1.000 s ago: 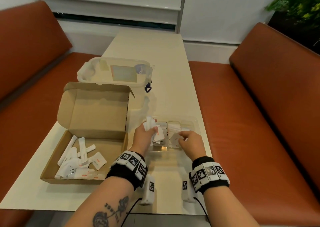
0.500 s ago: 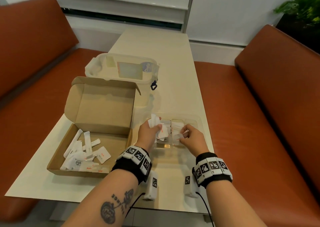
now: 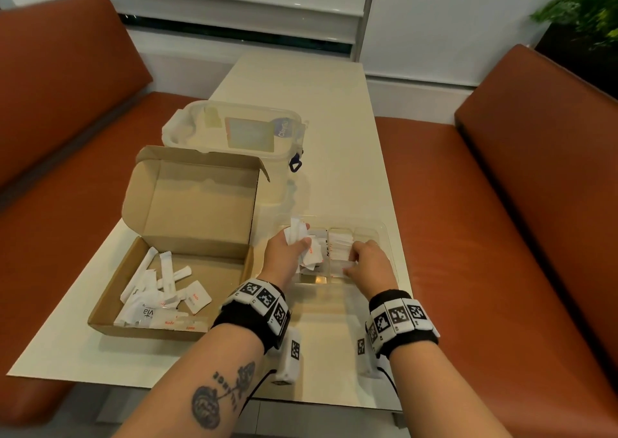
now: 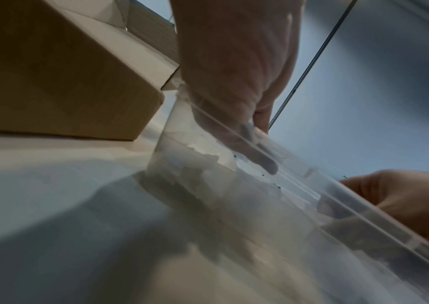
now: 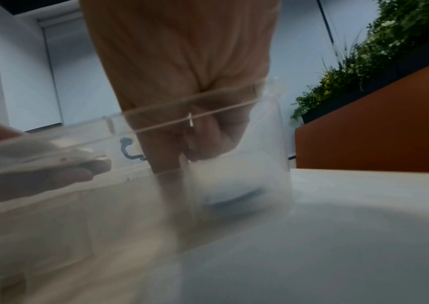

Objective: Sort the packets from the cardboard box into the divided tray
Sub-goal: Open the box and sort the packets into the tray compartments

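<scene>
An open cardboard box (image 3: 110, 303) lies at the table's left with several white packets (image 3: 160, 290) on its floor. To its right stands a clear divided tray (image 3: 384, 233) with white packets (image 3: 339, 247) stacked in its compartments. My left hand (image 3: 287, 253) hovers over the tray's left part and grips a bunch of white packets (image 3: 297, 235). My right hand (image 3: 366, 263) reaches into the middle compartment, fingers curled on a white packet (image 3: 347, 265). Through the tray wall (image 5: 52, 144) the right wrist view shows my right hand's fingers (image 5: 208, 139) bent down inside.
A clear lidded plastic container (image 3: 234, 133) stands behind the box. Orange benches (image 3: 501, 237) flank the cream table (image 3: 317, 103). A plant (image 3: 582, 6) sits at the far right. The box lid (image 3: 190, 203) stands upright next to the tray.
My right hand has dipped lower into the tray's middle compartment with its packet. The left hand stays over the tray's left part with its bunch.
</scene>
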The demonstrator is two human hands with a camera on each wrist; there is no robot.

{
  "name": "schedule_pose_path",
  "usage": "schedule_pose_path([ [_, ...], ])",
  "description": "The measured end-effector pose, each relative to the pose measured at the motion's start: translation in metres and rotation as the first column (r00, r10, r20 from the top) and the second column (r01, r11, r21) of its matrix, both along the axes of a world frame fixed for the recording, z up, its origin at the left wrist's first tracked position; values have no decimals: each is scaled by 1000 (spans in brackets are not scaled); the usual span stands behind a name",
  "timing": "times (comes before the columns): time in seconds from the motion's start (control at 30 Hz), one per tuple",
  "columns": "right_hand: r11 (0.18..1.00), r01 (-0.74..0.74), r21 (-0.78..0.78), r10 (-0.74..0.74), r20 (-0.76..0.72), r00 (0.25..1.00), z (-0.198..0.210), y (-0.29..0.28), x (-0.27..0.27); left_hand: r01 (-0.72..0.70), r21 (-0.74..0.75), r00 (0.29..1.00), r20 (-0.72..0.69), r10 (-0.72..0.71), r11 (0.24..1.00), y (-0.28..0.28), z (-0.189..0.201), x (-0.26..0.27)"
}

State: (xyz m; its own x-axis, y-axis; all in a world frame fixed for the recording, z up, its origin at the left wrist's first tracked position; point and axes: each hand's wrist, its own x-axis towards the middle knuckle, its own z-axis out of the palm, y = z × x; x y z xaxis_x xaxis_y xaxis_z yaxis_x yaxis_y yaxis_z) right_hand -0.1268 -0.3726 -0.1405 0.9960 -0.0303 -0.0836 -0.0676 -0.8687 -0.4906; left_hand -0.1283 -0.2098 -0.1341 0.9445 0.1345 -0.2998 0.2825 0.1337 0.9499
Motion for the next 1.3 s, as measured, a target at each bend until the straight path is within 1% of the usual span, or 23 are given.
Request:
schedule_pose_path([
  [0.1,999,-24,-25,23,-29,999,0,-1,4,11,16,1000,8,-11,1000,0,0,0],
  [0.23,999,3,54,-3,1,1000,-2,-4,3,12,10,1000,-1,-12,1000,0,1,0],
  [0.43,998,21,61,-20,-12,1000,-3,-3,3,13,-3,1000,1,-13,1000,0,-1,1],
  [0.57,999,-30,-21,28,-67,997,-2,-2,3,20,-4,1000,-7,-20,1000,-1,-1,2],
  [0.67,997,-24,-77,17,-86,996,-1,1,5,25,2,1000,-13,-24,1000,-1,0,2],
  [0.8,995,19,-100,-26,-76,997,0,5,5,32,-8,999,-16,-32,999,-1,0,2],
  [0.93,996,23,-86,-30,-72,997,4,5,3,42,-22,999,-16,-43,999,-1,0,2],
  [1.0,999,41,-20,-41,8,999,8,7,2,38,-48,999,-17,-39,998,0,1,2],
  [1.07,990,37,134,-47,72,996,12,12,1,30,-90,999,-19,-31,996,0,2,2],
  [1.17,932,21,362,-25,4,1000,17,26,1,28,-149,999,-16,-31,988,0,2,2],
  [1.23,872,60,485,-42,-48,998,17,31,2,31,-165,999,-11,-33,986,0,3,2],
  [1.3,815,109,570,-71,-90,993,14,31,2,32,-188,999,-15,-35,982,1,4,1],
])
